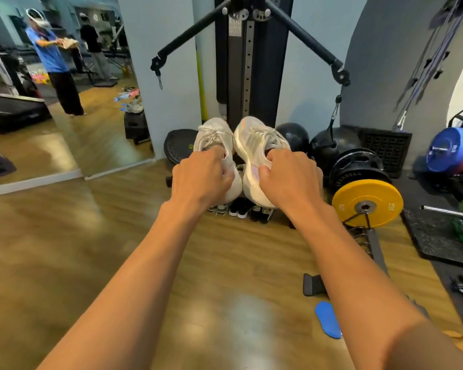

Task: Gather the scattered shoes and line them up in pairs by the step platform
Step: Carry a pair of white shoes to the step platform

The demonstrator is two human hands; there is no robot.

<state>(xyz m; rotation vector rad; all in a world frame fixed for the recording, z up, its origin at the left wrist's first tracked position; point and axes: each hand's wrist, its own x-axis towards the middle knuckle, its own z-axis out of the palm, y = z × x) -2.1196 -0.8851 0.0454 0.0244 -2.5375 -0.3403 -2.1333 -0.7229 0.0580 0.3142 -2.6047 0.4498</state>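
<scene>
Mirror (64,108) on the far-left wall. Wood floor (91,236) below.

Left hand (203,180): fingers curled into the collar of a white shoe (214,137), holding it in the air with the toe up and away.

Second shoe (259,142), white with an orange mark at the toe, sits close beside the first. Cannot tell whether they touch.

Right hand (292,180) grips the second shoe the same way, at the collar.

Both shoes are raised in front of the cable machine (247,62).

Row of shoes (241,209) on the floor under the hands, mostly hidden.

Yellow plate (380,198) stands upright to the right. Blue insole (328,323) lies flat by the right forearm.
</scene>
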